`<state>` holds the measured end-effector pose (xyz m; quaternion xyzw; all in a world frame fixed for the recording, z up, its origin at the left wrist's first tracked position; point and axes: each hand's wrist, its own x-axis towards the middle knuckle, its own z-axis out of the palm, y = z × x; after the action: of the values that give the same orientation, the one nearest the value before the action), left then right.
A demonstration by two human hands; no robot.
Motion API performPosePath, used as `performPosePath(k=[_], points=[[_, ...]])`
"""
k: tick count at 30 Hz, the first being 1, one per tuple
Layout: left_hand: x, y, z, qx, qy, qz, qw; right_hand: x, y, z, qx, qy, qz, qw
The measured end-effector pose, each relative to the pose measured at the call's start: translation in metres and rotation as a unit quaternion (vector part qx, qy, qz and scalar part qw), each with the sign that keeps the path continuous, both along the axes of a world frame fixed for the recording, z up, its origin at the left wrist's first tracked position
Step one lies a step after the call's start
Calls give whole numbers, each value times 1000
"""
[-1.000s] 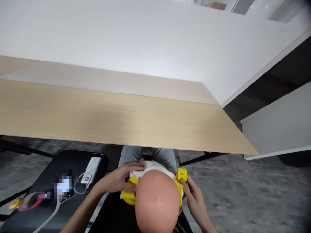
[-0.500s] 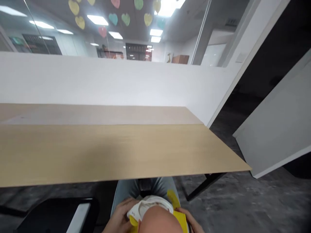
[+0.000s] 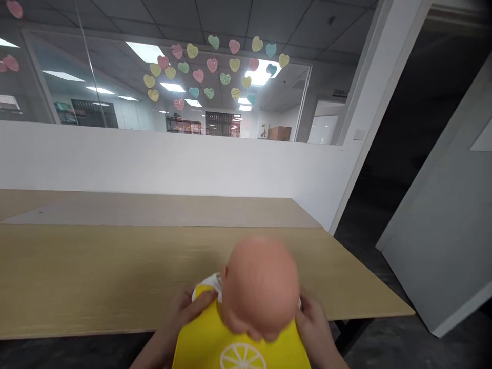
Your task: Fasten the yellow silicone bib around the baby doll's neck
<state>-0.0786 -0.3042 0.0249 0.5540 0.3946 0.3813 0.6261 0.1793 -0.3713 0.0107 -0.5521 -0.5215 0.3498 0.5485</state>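
A baby doll with a bald head (image 3: pixel 262 284) is held up in front of me, above the near edge of the wooden table (image 3: pixel 96 271). It wears a yellow bib (image 3: pixel 234 344) with a white lemon slice print, over white clothing (image 3: pixel 207 285). My left hand (image 3: pixel 188 312) grips the doll's side at the bib's left edge, fingers wrapped round. On the other side my right hand (image 3: pixel 315 323) clasps it, partly hidden behind the head. The doll's head is blurred by motion.
A white partition wall (image 3: pixel 154 159) runs behind the table, with glass above it bearing several coloured paper hearts (image 3: pixel 215 64). A grey door (image 3: pixel 442 225) stands at the right beside a dark opening. Dark floor shows at the lower right.
The doll has risen from my lap, below the table edge, to above the tabletop, still in both hands. My view has tilted up, showing the glass wall and hearts.
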Motion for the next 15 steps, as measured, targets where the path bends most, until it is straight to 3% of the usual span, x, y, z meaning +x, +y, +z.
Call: performPosePath(k=[3,7,11,15], points=[[1,24,23,12,-9,-6,1000,10,37,24,0,-14,19,1000],[4,64,37,120,102,41,987,26,86,32,22,-220,-46,974],[12,101,40,186,182,36,965,34,128,32,-10,-399,-120,909],[21,137,31,206,183,6,961,37,162,26,-21,-480,-127,868]])
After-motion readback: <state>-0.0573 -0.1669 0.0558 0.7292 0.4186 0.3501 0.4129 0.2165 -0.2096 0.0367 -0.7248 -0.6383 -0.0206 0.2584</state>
